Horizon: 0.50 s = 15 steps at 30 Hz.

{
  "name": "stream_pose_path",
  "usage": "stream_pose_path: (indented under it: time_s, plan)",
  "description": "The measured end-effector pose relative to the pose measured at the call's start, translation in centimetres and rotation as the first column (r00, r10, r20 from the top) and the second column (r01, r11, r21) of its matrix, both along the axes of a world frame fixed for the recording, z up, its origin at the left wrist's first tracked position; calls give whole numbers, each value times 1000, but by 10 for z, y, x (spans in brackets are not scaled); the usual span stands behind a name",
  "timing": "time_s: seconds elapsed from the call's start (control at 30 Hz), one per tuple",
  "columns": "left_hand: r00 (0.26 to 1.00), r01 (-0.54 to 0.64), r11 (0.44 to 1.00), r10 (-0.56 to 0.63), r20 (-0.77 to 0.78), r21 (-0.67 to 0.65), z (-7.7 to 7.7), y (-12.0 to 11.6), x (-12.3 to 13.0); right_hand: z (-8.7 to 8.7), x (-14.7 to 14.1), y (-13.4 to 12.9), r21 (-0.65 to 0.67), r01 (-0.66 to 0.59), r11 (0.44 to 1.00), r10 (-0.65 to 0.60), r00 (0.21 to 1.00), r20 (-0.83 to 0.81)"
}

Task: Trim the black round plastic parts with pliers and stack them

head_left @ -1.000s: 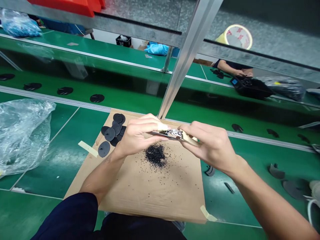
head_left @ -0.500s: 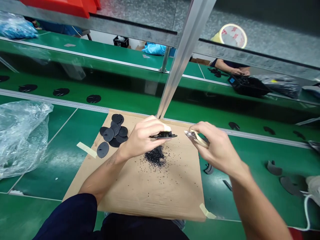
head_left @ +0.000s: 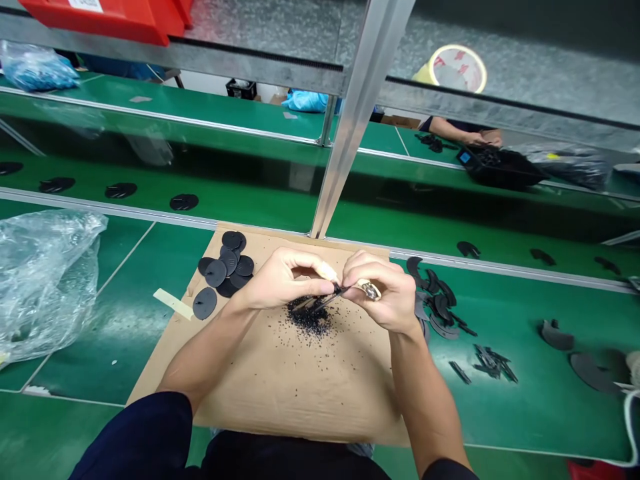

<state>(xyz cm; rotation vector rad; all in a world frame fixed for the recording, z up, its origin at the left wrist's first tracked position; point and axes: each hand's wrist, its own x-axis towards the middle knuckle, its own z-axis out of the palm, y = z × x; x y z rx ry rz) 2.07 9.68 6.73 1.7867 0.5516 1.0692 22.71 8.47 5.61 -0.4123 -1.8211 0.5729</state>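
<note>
Over the cardboard sheet [head_left: 300, 393], my left hand [head_left: 285, 279] pinches a dark plastic part [head_left: 320, 304], held tilted. My right hand [head_left: 383, 290] is closed around a small metal tool with pale handles [head_left: 369, 289], and its fingertips meet the same part. Below both hands lies a pile of tiny black bits [head_left: 313, 325]. Black discs [head_left: 216, 273] overlap at the sheet's upper left. Curved black pieces [head_left: 443, 307] and thin black strips [head_left: 494, 363] rest on the green table to the right.
A clear plastic bag [head_left: 47, 280] lies at the left. An upright metal post [head_left: 345, 133] stands beyond my hands. A tape roll [head_left: 457, 70] sits on the shelf, near a red bin [head_left: 115, 17]. Another person's hands [head_left: 483, 137] are across the bench.
My right hand has moved left to meet the part in my left hand, which has turned from flat to tilted. The curved pieces and strips at the right now show.
</note>
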Motion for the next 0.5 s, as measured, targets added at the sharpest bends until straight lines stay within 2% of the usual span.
stream_pose_path:
  time_s: [0.1, 0.23, 0.3, 0.37, 0.43, 0.5]
  plan:
    - [999, 13, 998, -10, 39, -60, -4, 0, 5, 6, 1, -3, 53, -1, 999, -2, 998, 56]
    - [990, -87, 996, 87, 111, -4, -7, 1, 12, 17, 7, -5, 78, 134, 988, -144, 979, 146]
    - [969, -175, 985, 172, 179, 4, -10, 4, 14, 15, 8, -5, -7, 233, 973, -230, 966, 119]
    - [935, -236, 971, 236, 265, -34, -13, 9, 14, 7, 6, -4, -157, 287, 945, -279, 958, 71]
    - [905, -244, 965, 261, 337, -91, -17, 13, 14, -4, 1, -4, -303, 259, 917, -265, 964, 20]
    - [895, -228, 966, 258, 365, -124, -18, 15, 14, -11, -3, -4, -388, 211, 897, -232, 973, -8]
